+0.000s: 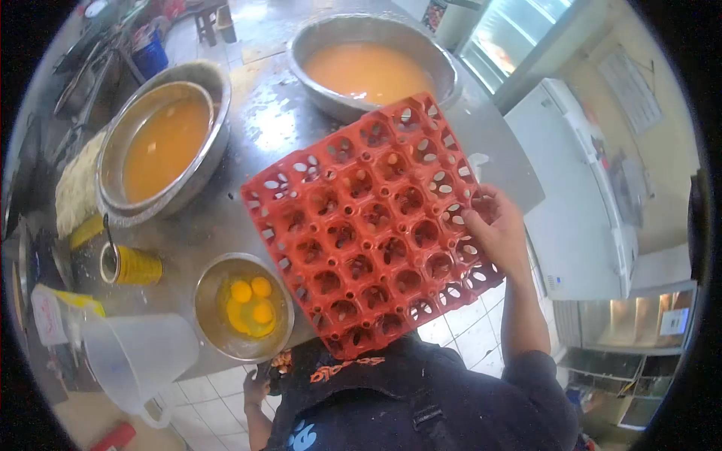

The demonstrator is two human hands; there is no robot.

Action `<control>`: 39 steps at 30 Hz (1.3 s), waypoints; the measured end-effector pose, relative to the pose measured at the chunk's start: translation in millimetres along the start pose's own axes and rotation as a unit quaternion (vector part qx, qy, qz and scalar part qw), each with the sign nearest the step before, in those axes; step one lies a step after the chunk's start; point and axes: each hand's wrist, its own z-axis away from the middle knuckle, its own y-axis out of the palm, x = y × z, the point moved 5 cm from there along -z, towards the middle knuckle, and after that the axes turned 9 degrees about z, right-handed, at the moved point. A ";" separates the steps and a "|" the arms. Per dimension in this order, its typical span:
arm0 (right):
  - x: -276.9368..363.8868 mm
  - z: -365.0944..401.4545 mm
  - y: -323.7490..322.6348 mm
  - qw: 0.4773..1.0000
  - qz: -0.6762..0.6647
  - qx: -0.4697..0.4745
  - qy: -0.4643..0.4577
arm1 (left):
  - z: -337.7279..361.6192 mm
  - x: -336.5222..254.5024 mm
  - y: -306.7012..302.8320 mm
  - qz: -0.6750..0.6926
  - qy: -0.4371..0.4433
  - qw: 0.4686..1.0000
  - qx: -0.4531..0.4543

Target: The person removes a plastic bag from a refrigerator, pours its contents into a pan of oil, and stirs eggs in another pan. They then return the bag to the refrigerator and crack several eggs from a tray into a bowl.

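While a dark shirt (353, 413) with orange lettering is filling the bottom of the view, the person's right hand (498, 233) is gripping the right edge of a red plastic egg tray (366, 244). The thumb is pressing on the upper face and the fingers are curling behind the rim, so the grip is closed on that edge. The tray is slanting across the middle of the view, its cups looking vacant, and it is covering part of the table behind. The left hand (257, 389) is hanging low, left of the body, near some small brown rounded things (283, 361) half hidden by the shirt; I cannot tell how far it is closed or whether it is holding anything.

Just left of the tray, a small metal bowl (206, 316) is sitting on the metal table (244, 214), holding at least three bright yolks (262, 313) in clear egg white. Beside the bowl, a translucent pitcher (139, 349) is standing at the table's edge, and a yellow can (141, 265) is standing behind it, a dark handle poking from its mouth.

Farther back, nested metal basins (221, 105) on the left and a wide basin (298, 60) beyond the tray are holding orange liquid (368, 71). To the right, a white chest freezer (560, 188) is standing past the table.
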 end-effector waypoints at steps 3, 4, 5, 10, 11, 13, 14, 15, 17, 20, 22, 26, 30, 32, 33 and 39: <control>12.5 3.1 -14.5 0.996 -0.087 0.006 -0.015 | 36.2 -38.2 21.5 -0.102 -0.080 0.992 0.005; 15.6 4.4 -17.3 0.991 -0.132 0.016 -0.001 | 32.2 -27.1 21.3 -0.129 -0.065 0.989 0.019; 20.4 3.3 -21.6 0.984 -0.177 0.027 0.014 | 30.8 -16.3 23.2 -0.153 -0.049 0.986 0.032; 9.4 -2.9 -40.5 0.968 -0.250 0.007 0.005 | 9.6 15.0 21.9 -0.198 0.020 0.978 0.056; 4.9 -0.8 -52.5 0.971 -0.239 -0.015 0.016 | 8.3 15.7 22.5 -0.201 0.031 0.977 0.060; 0.6 7.3 -82.8 0.962 -0.262 -0.079 -0.012 | 4.4 16.7 22.3 -0.208 0.061 0.974 0.064; -12.2 12.4 -104.5 0.957 -0.241 -0.164 0.001 | 4.1 14.4 23.5 -0.210 0.079 0.972 0.067; -38.7 15.7 -127.2 0.946 -0.235 -0.224 0.021 | 4.1 15.1 24.7 -0.214 0.096 0.970 0.069; -74.5 18.2 -148.2 0.878 -0.388 -0.274 0.052 | 3.4 11.1 30.3 -0.204 0.140 0.966 0.074; -134.7 19.1 -162.2 0.838 -0.518 -0.159 0.060 | 32.9 -30.6 64.9 0.013 0.054 0.995 0.086; -168.1 17.7 -151.6 0.828 -0.510 -0.195 0.130 | -12.9 25.8 26.4 -0.091 0.134 0.985 0.052; -223.1 0.0 -101.8 0.804 -0.459 -0.292 0.241 | 23.9 -24.4 72.4 -0.277 0.221 0.931 0.084; -309.7 -9.0 -57.8 0.783 -0.427 -0.356 0.279 | 61.9 -60.3 87.0 -0.146 0.010 0.989 0.018; -277.9 -15.5 -47.3 0.816 -0.372 -0.334 0.291 | 94.0 -101.9 107.9 -0.191 0.011 0.982 -0.004; -265.8 -17.9 -40.7 0.831 -0.346 -0.323 0.292 | 103.6 -106.0 108.4 -0.077 0.008 0.996 -0.047; -244.6 -14.6 -57.6 0.908 0.187 -0.315 0.205 | 161.9 -182.7 132.6 0.136 0.022 0.990 0.036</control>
